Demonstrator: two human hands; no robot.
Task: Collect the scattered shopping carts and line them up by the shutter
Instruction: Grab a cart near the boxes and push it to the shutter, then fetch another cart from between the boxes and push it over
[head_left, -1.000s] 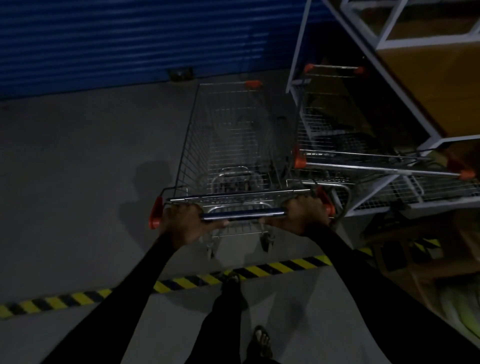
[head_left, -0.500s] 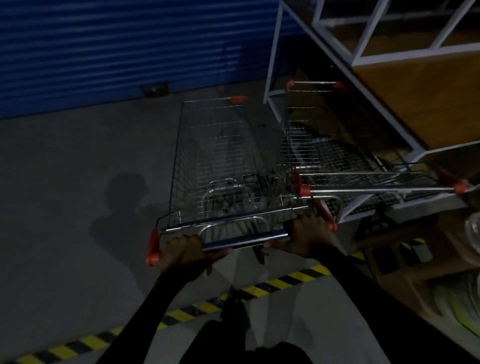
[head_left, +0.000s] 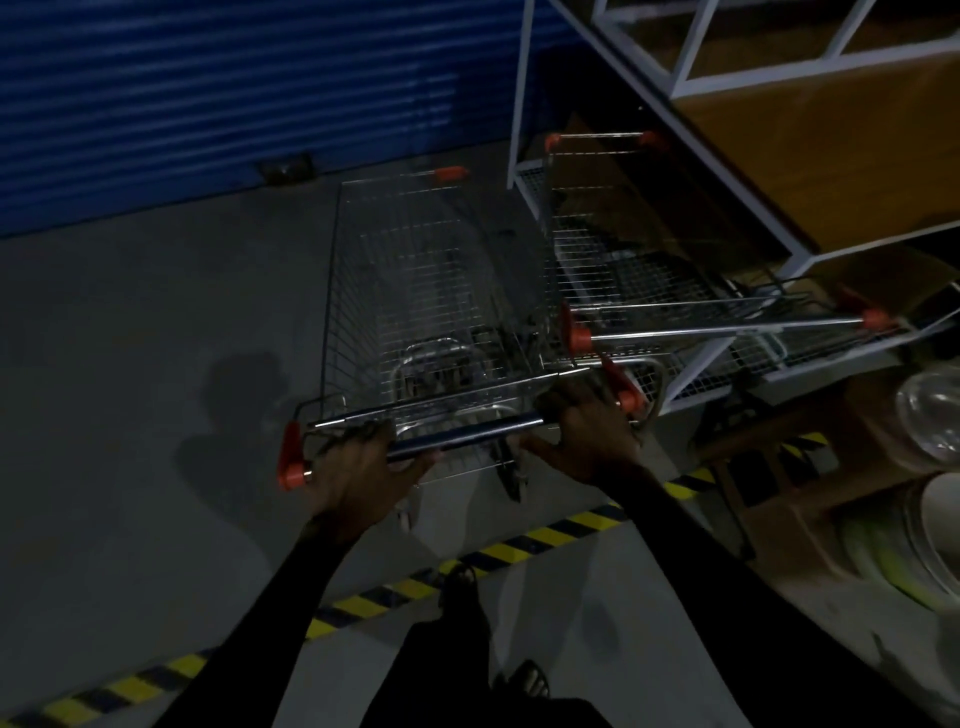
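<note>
Left hand: I found my left hand (head_left: 358, 467) curled round the handle bar (head_left: 462, 434) of the cart (head_left: 431, 312), near its left orange end cap.
Right hand: my right hand (head_left: 587, 426) gripped the same bar at its right end, fingers wrapped over it.
Cart: it stood on the floor (head_left: 156, 364) beyond the striped tape (head_left: 545, 538), nose towards the blue shutter (head_left: 234, 93), short of it.
Second cart: a second cart (head_left: 649, 244) stood just right of the held cart, roughly parallel, partly under the white rack (head_left: 727, 171).
Lighting: dim; I could not tell whether the two baskets touched.
</note>
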